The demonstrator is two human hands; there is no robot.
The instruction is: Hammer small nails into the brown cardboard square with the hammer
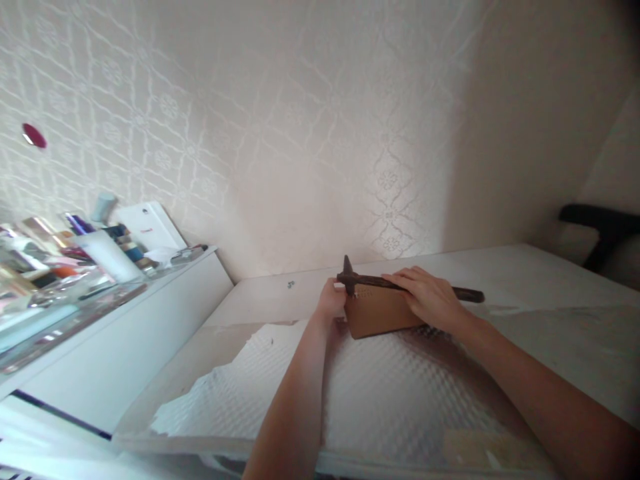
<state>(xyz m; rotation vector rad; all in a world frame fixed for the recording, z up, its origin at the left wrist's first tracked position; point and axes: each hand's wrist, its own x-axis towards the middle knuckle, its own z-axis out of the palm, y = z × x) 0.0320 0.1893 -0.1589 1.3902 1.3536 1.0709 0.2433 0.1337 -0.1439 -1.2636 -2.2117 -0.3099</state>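
A small brown cardboard box [376,312] stands on a white textured foam sheet [400,393] spread over the table. Across the box's top lies a dark hammer [465,293], its head [348,275] at the left and its handle running off to the right. My left hand [331,301] is curled against the box's left end, just below the hammer head. My right hand [429,295] rests over the hammer's handle and the box's top, fingers laid forward and pressed down on them.
A white shelf unit [125,320] at the left carries many cosmetic bottles and tubes [107,253]. Two tiny metal bits [291,285] lie near the wall. A black chair armrest [600,223] shows at the far right. A patterned wall stands behind the table [525,267].
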